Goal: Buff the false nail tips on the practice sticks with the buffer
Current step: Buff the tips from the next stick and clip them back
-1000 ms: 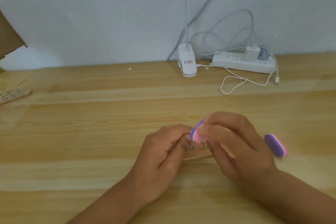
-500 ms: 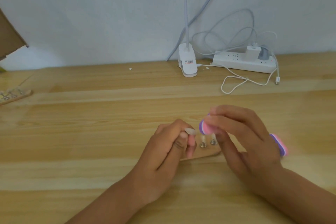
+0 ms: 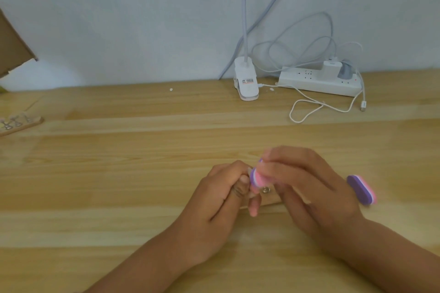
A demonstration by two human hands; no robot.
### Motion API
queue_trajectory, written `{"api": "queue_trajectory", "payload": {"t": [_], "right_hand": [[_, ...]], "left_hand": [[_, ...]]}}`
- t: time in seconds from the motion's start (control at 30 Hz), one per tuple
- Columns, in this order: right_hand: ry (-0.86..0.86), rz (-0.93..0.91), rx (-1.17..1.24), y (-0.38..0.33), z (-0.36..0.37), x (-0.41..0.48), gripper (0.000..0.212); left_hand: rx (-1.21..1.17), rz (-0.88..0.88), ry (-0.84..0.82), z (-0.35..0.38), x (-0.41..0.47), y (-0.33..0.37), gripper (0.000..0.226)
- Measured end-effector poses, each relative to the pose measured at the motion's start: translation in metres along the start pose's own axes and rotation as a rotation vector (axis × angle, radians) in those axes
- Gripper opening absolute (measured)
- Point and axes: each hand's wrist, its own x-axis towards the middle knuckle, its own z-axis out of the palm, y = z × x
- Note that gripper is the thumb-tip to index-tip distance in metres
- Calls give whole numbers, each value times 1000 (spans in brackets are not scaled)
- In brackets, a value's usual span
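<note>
Buffing fills the head view, down toward five o'clock from the middle of the wooden table [image 3: 119, 173]. The right hand [image 3: 309, 188] has its fingers curled round a pink-and-purple buffer [image 3: 256, 178], and only the buffer's rounded end shows, sticking out at the hand's nine o'clock. The left hand [image 3: 214, 202] is clenched too. Its thumb and forefinger seem to pinch a pale false nail tip [image 3: 249, 170], though blur hides the exact grip.

The tip touches the buffer's end at that end's ten o'clock, so it lies at nine o'clock from the right fingers, and the left hand is the nearer one. The practice stick [image 3: 269, 200] lies flat beneath both hands, its long axis running roughly eight to two o'clock. I judge the next stroke depends on keeping the buffer's face against that tip.

A spare buffer [image 3: 362, 189] lies at the right hand's three o'clock. Another stick [image 3: 21, 123] sits at the table's nine o'clock edge.
</note>
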Motion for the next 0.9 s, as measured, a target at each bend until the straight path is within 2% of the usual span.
{"api": "queue_trajectory", "payload": {"t": [0.1,0.2,0.4,0.6,0.7,0.83,0.9], "right_hand": [[-12,-117,-30,-4,3,-1,25],[-14,-68,-106,7,-1,-2,36],[-23,-85,-92,7,-2,-2,45],[-49,-111,-51,4,1,-4,41],[-52,-47,-43,8,-3,-2,31],[-63,-137,-27,0,0,-5,23],[-62,-82,-53,4,-2,-3,24]], "left_hand": [[-22,-6,-4,0,1,-1,30],[-27,-24,5,0,0,-2,30],[-25,-34,31,0,1,-3,25],[-5,-1,85,-2,2,-3,19],[29,-22,95,-2,1,-4,21],[40,7,98,-2,2,-5,18],[28,-23,117,-3,1,-6,18]]}}
